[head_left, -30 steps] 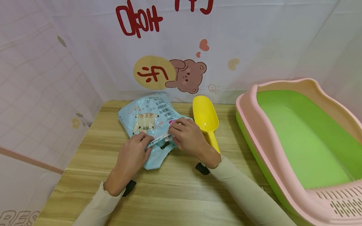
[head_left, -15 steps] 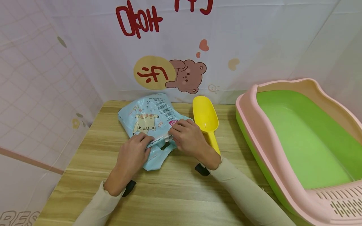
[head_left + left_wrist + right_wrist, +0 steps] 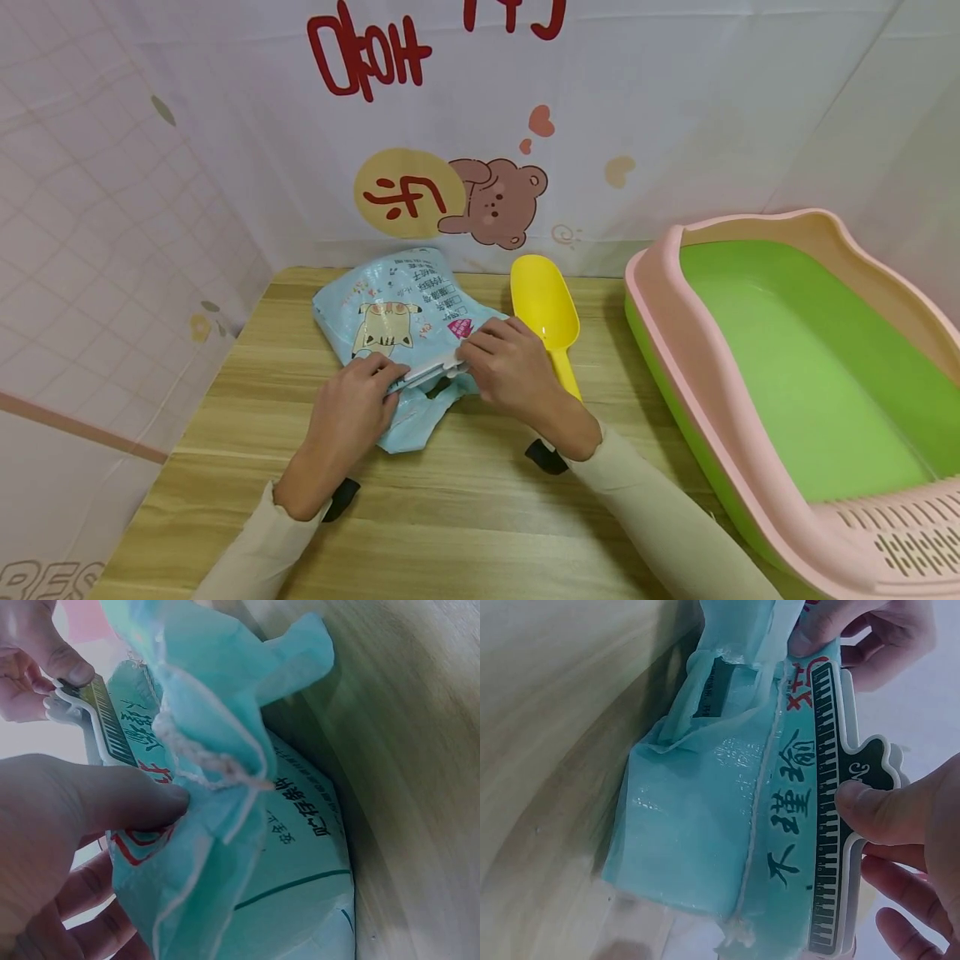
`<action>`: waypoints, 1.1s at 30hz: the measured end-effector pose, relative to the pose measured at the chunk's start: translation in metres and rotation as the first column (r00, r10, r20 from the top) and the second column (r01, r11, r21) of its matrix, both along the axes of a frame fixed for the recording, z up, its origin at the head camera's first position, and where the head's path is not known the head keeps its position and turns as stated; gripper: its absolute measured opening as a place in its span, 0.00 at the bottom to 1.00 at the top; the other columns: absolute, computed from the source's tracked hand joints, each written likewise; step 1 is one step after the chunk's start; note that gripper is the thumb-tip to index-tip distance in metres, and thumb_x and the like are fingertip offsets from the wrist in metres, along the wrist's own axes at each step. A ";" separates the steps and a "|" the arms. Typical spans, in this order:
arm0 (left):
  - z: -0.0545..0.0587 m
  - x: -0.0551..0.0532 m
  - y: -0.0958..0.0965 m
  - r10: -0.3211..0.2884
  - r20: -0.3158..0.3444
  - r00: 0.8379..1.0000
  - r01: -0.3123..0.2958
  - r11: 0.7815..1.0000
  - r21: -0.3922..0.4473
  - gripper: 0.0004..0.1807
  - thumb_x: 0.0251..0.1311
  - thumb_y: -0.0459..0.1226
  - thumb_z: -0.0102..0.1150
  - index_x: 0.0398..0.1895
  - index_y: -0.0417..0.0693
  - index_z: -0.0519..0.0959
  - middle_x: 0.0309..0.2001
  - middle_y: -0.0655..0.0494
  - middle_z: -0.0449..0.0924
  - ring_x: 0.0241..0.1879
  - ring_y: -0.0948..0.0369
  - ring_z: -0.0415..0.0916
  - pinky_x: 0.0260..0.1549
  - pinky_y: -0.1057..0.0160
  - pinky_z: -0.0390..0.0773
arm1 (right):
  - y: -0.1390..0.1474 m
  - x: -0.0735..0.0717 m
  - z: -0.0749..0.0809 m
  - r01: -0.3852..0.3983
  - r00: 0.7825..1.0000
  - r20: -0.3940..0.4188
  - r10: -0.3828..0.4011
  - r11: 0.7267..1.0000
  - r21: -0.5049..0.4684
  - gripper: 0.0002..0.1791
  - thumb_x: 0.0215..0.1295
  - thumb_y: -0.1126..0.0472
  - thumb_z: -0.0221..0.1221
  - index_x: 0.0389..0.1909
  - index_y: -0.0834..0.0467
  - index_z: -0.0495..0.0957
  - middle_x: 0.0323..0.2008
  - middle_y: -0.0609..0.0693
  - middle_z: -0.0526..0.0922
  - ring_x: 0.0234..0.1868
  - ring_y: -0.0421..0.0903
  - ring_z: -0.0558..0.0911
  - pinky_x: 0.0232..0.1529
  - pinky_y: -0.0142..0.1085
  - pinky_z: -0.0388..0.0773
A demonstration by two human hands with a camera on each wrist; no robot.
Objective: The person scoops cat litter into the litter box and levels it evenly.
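Note:
A light blue printed plastic bag (image 3: pixel 386 325) with a cartoon cat lies on the wooden table. My left hand (image 3: pixel 352 404) pinches the folded mouth of the bag, thumb pressing on the plastic in the left wrist view. My right hand (image 3: pixel 513 371) pinches the handle of a bag clip (image 3: pixel 827 885) with a black-and-white piano-key pattern. The clip lies along the bag's folded edge, between my two hands. Beyond the fold, a torn flap (image 3: pixel 420 417) with a hole hangs toward me. A twisted string-like seam (image 3: pixel 199 754) runs across the bag in the left wrist view.
Just right of the bag lies a yellow scoop (image 3: pixel 542 300), its handle partly behind my right wrist. A green litter box (image 3: pixel 810 375) with a pink rim (image 3: pixel 712 358) takes up the right side. A printed white cloth (image 3: pixel 675 125) hangs behind the table (image 3: pixel 450 517).
My right hand has shifted slightly to the right and more of the white clip now shows along the fold. The left hand stays in place on the bag.

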State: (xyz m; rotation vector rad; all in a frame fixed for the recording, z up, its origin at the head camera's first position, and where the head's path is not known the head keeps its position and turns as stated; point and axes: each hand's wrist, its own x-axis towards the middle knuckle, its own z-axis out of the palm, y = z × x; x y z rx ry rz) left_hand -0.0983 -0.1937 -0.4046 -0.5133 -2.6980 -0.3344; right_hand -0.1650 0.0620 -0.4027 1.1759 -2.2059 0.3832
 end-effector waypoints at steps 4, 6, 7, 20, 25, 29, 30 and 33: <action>-0.001 -0.001 0.000 -0.009 -0.009 1.000 0.009 1.000 0.005 0.17 0.54 0.26 0.82 0.48 0.41 0.92 0.45 0.48 0.88 0.42 0.47 0.87 0.30 0.45 0.87 | 0.006 0.005 0.004 0.009 1.000 0.000 -0.009 1.000 -0.025 0.04 0.68 0.65 0.73 0.41 0.54 0.92 0.42 0.46 0.93 0.48 0.50 0.85 0.52 0.43 0.82; -0.001 -0.001 0.000 -0.009 -0.011 1.000 0.009 1.000 0.003 0.17 0.54 0.26 0.81 0.48 0.41 0.92 0.46 0.48 0.88 0.42 0.47 0.87 0.30 0.46 0.87 | 0.010 0.007 0.006 0.016 1.000 0.004 -0.016 0.999 -0.044 0.05 0.68 0.66 0.73 0.40 0.54 0.92 0.41 0.46 0.93 0.48 0.50 0.85 0.52 0.43 0.82; -0.001 -0.001 0.000 -0.008 -0.011 1.000 0.008 1.000 0.002 0.17 0.55 0.26 0.81 0.48 0.41 0.92 0.46 0.48 0.88 0.43 0.47 0.87 0.30 0.46 0.87 | 0.012 0.009 0.008 0.019 1.000 0.009 -0.018 0.998 -0.057 0.05 0.67 0.66 0.73 0.40 0.54 0.92 0.41 0.46 0.93 0.48 0.50 0.85 0.51 0.44 0.82; 0.002 -0.001 -0.001 -0.012 0.014 1.000 0.012 1.000 0.004 0.17 0.55 0.26 0.81 0.49 0.41 0.92 0.45 0.47 0.88 0.43 0.47 0.86 0.33 0.46 0.88 | 0.051 0.020 0.007 0.110 0.994 0.037 -0.104 0.971 -0.211 0.12 0.54 0.67 0.81 0.37 0.58 0.89 0.36 0.52 0.92 0.41 0.57 0.86 0.41 0.50 0.83; 0.001 -0.002 -0.001 -0.016 0.012 1.000 0.015 1.000 0.004 0.17 0.55 0.26 0.81 0.49 0.41 0.92 0.45 0.47 0.88 0.42 0.47 0.87 0.32 0.46 0.88 | 0.068 0.026 0.006 0.180 0.983 0.067 -0.170 0.958 -0.221 0.14 0.54 0.65 0.83 0.38 0.62 0.88 0.36 0.55 0.92 0.39 0.60 0.87 0.43 0.55 0.85; 0.000 -0.002 -0.002 -0.021 0.004 1.000 0.021 1.000 0.014 0.17 0.55 0.26 0.81 0.48 0.41 0.92 0.44 0.47 0.88 0.42 0.47 0.87 0.32 0.46 0.88 | 0.083 0.033 0.001 0.254 0.966 0.114 -0.233 0.939 -0.233 0.15 0.55 0.67 0.83 0.39 0.65 0.89 0.35 0.58 0.91 0.36 0.61 0.88 0.40 0.56 0.84; 0.000 -0.003 -0.002 -0.022 0.002 1.000 0.022 1.000 0.015 0.17 0.55 0.26 0.81 0.48 0.41 0.93 0.44 0.47 0.88 0.42 0.47 0.87 0.32 0.45 0.88 | 0.087 0.035 0.000 0.272 0.960 0.128 -0.248 0.933 -0.236 0.14 0.56 0.67 0.82 0.40 0.66 0.89 0.36 0.58 0.91 0.35 0.60 0.88 0.39 0.55 0.83; 0.000 -0.003 -0.003 -0.022 0.005 1.000 0.021 1.000 0.019 0.17 0.55 0.26 0.81 0.49 0.41 0.93 0.44 0.47 0.88 0.42 0.47 0.87 0.32 0.45 0.88 | 0.097 0.040 -0.003 0.326 0.943 0.155 -0.295 0.912 -0.248 0.15 0.57 0.67 0.81 0.43 0.67 0.89 0.38 0.59 0.92 0.34 0.60 0.89 0.35 0.55 0.83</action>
